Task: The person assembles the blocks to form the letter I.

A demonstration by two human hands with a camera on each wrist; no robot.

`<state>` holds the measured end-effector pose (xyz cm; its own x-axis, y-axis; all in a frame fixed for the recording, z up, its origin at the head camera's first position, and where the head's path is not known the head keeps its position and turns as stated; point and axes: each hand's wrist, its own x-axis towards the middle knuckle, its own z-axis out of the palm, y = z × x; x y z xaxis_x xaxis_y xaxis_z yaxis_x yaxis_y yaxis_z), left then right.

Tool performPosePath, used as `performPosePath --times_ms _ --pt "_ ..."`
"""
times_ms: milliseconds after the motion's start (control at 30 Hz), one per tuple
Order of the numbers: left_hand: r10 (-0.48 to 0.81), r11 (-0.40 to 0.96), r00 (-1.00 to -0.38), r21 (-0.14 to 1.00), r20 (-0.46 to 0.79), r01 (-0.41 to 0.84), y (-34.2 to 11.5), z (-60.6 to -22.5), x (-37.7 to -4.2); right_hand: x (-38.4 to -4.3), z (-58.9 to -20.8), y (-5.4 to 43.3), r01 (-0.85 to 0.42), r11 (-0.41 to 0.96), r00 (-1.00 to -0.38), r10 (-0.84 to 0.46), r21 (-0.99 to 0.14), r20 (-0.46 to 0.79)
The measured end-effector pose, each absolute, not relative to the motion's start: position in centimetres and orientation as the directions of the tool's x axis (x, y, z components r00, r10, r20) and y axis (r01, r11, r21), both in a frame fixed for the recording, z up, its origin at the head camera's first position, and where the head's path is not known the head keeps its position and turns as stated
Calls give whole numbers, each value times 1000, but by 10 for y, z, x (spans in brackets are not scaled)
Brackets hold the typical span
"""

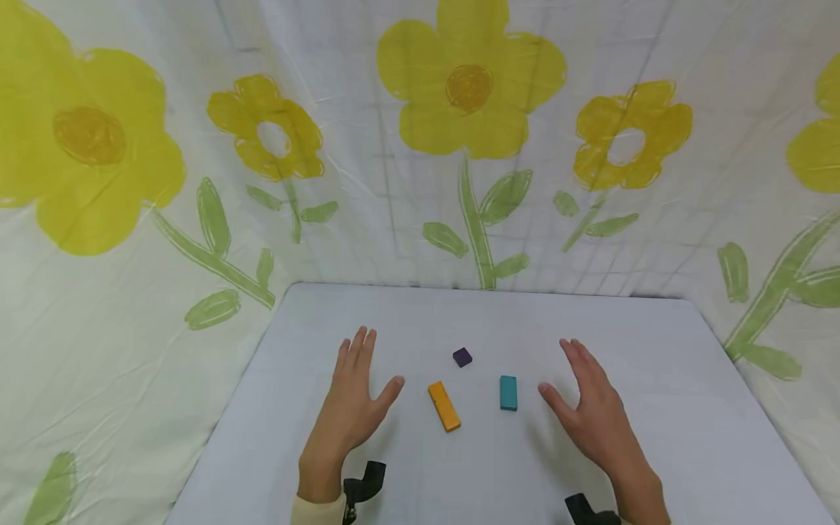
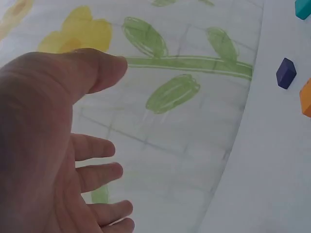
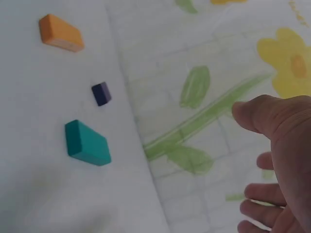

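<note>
Left hand, right hand: both spread.
At lower centre of the head view, between them, we note orange block, purple block, teal block.

A narrow free lane runs between the orange block and the teal block; the purple block obstructs its far left, and the flowered curtain bounds the far tabletop.

Holds left hand with fingers extended forward and thumb spread inward. Holds right hand well apart from it, with fingers stretched forward and leaning leftward, thumb likewise spread inward. Shows both wrists low in the head view.
</note>
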<state>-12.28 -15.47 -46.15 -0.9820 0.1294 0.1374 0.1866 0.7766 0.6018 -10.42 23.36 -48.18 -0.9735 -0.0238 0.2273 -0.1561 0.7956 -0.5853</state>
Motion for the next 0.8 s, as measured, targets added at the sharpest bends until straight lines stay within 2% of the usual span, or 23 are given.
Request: performPosePath --times_ms 300,800 --pt "182 670 -940 663 290 334 -149 -455 -124 -111 -465 234 -277 783 -908 -24 -557 418" --pt "217 556 -912 724 348 409 -134 -471 -127 -126 -475 245 -301 698 -935 -83 -649 344"
